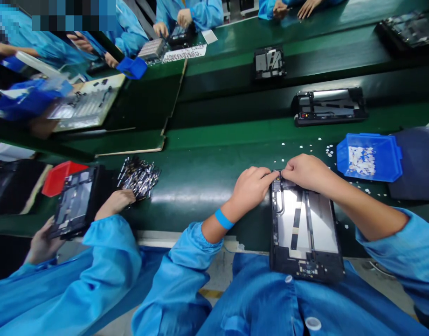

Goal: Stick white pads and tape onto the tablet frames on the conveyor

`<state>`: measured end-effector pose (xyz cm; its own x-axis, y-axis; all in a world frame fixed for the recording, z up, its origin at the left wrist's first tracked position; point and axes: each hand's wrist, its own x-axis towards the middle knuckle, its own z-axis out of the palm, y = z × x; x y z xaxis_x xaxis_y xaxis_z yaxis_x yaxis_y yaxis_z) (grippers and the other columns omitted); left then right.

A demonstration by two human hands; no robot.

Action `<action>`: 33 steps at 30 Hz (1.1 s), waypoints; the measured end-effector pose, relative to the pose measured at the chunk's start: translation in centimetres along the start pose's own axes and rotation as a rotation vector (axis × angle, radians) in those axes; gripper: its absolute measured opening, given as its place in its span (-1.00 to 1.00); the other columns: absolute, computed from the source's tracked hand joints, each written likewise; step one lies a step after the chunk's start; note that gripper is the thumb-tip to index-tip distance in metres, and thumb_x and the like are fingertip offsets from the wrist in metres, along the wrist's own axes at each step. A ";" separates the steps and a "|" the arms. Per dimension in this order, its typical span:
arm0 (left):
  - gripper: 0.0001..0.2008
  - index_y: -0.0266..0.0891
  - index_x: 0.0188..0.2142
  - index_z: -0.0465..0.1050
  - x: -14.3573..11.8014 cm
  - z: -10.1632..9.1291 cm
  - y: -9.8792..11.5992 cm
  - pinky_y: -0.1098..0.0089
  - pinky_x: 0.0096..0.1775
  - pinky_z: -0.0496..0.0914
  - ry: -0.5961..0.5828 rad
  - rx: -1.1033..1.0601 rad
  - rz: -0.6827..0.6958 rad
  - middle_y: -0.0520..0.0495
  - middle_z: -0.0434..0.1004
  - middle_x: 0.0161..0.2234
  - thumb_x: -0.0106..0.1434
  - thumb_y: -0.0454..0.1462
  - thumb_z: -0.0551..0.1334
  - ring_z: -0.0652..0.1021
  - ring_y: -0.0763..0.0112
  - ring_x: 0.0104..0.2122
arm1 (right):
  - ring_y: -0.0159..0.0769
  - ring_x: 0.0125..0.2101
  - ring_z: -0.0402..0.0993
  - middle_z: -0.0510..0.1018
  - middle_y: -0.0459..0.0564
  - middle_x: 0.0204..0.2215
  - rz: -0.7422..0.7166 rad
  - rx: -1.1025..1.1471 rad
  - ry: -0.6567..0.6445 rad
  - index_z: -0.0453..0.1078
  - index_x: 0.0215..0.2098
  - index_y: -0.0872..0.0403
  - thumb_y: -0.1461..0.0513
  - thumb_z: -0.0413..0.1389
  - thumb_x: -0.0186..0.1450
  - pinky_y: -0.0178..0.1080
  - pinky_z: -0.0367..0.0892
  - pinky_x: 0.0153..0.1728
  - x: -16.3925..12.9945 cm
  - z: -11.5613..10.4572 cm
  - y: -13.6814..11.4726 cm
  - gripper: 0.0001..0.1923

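An opened black tablet frame (305, 228) with a silvery inner plate lies lengthwise in front of me, its near end over the table edge against my blue coat. My left hand (251, 186) and my right hand (305, 171) meet at its far top edge, fingertips pinched together on a small part there that is too small to make out. A blue band circles my left wrist. A blue bin (370, 156) of small white pieces stands just right of my right hand.
White scraps litter the green belt (207, 158). Two more tablet frames (328, 106) (269, 62) lie farther up. At left a co-worker's hands hold another tablet frame (76, 198) beside a pile of small metal parts (139, 176) and a red bin (60, 177).
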<state>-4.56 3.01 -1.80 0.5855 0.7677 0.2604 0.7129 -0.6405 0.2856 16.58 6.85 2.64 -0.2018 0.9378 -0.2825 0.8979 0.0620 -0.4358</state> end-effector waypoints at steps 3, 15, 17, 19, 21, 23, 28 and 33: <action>-0.64 -0.12 0.21 0.50 -0.1 -0.2 -0.2 0.22 -0.17 0.34 -0.038 0.108 0.057 -0.15 0.63 -0.02 0.52 -0.30 0.08 0.51 0.18 -0.15 | -0.29 -0.56 0.35 0.51 -0.08 -0.62 0.002 0.014 0.005 0.45 -0.61 -0.01 0.17 0.17 0.23 -0.23 0.10 -0.49 0.1 0.0 0.0 -0.75; -0.60 -0.25 0.27 0.41 1.5 -2.6 -0.6 0.22 -0.18 0.29 -0.240 0.144 0.227 -0.22 0.57 -0.12 0.54 -0.33 0.01 0.47 0.17 -0.16 | -0.15 -0.20 0.47 0.62 0.11 -0.19 -0.542 -0.108 0.274 0.59 0.05 0.03 0.26 -0.01 0.48 -0.16 0.33 -0.16 -3.5 3.0 4.2 -0.64; -0.60 -0.22 0.26 0.43 1.6 -2.4 -0.9 0.22 -0.17 0.31 -0.241 0.103 0.210 -0.22 0.58 -0.10 0.53 -0.33 0.03 0.47 0.17 -0.16 | -0.15 -0.21 0.42 0.60 0.11 -0.16 -0.623 -0.188 0.254 0.55 0.17 -0.01 0.30 -0.02 0.48 -0.15 0.33 -0.17 -4.1 3.2 4.7 -0.59; -0.59 -0.15 0.26 0.44 1.4 -2.2 -1.3 0.22 -0.14 0.34 -0.241 0.064 0.178 -0.20 0.58 -0.03 0.51 -0.34 0.05 0.48 0.19 -0.16 | -0.15 -0.23 0.38 0.58 0.12 -0.15 -0.666 -0.267 0.238 0.50 0.23 0.00 0.34 -0.01 0.46 -0.16 0.31 -0.20 -4.3 3.1 4.7 -0.54; -0.54 -0.07 0.27 0.44 1.2 -1.9 -1.8 0.24 -0.09 0.37 -0.237 0.010 0.144 -0.16 0.57 0.03 0.47 -0.38 0.06 0.50 0.22 -0.13 | -0.14 -0.24 0.35 0.57 0.13 -0.16 -0.699 -0.350 0.224 0.46 0.27 0.03 0.38 -0.01 0.43 -0.17 0.29 -0.24 -4.3 2.7 4.5 -0.50; -0.48 -0.05 0.29 0.43 0.9 -1.7 -2.2 0.24 -0.02 0.39 -0.212 -0.071 0.115 -0.14 0.57 0.07 0.42 -0.43 0.06 0.53 0.23 -0.06 | -0.12 -0.25 0.34 0.56 0.14 -0.17 -0.722 -0.426 0.216 0.44 0.29 0.04 0.40 -0.01 0.42 -0.17 0.27 -0.29 -4.2 2.4 4.2 -0.48; -0.50 -0.11 0.25 0.48 0.4 -2.0 -1.8 0.11 0.11 0.43 -0.065 -0.254 -0.020 -0.19 0.59 0.08 0.39 -0.42 0.09 0.55 0.17 0.04 | -0.09 -0.20 0.42 0.58 0.14 -0.16 -0.706 -0.336 0.201 0.45 0.27 0.01 0.37 -0.03 0.43 -0.13 0.35 -0.24 -4.2 2.0 4.3 -0.50; -0.56 -0.16 0.25 0.47 0.5 -1.0 -0.9 0.14 0.15 0.48 0.019 -0.525 -0.258 -0.21 0.58 0.08 0.41 -0.31 0.17 0.58 0.19 0.06 | 0.01 0.02 0.51 0.62 0.18 0.00 -0.368 0.009 0.464 0.48 0.24 0.04 0.20 -0.05 0.50 0.08 0.38 0.09 -5.6 1.3 7.9 -0.57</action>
<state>-5.28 3.95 -1.01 0.4081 0.9026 0.1370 0.5415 -0.3602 0.7596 24.25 1.67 -0.33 -0.3055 0.9067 0.2907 0.7973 0.4105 -0.4425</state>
